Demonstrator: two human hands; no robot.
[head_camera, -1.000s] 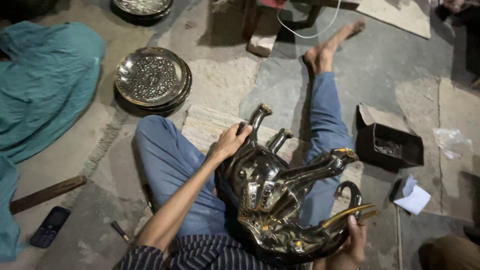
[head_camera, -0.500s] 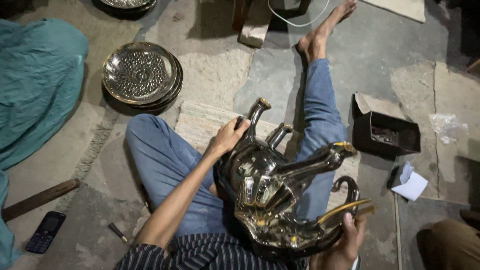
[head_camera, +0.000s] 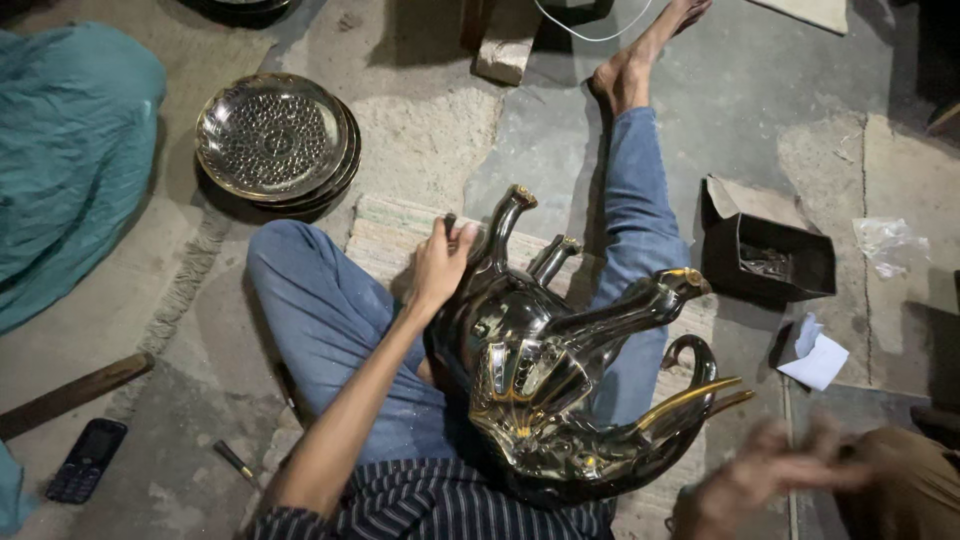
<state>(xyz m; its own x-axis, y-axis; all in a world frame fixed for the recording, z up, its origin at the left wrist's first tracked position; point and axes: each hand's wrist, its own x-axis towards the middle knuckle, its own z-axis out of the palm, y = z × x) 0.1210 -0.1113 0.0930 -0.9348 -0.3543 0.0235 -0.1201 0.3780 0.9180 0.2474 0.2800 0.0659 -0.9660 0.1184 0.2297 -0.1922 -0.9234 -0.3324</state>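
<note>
The floor is bare grey concrete with a woven mat on it. A person sits there with a shiny metal elephant lying on its side across the lap. The left hand grips the elephant's back leg. The right hand held the elephant's underside half a second ago; now it is off, just right of the tusks, blurred, so I cannot tell if it is open. Only one hand steadies the elephant now. A stack of metal plates lies up and left of the elephant, a dark box to its right.
</note>
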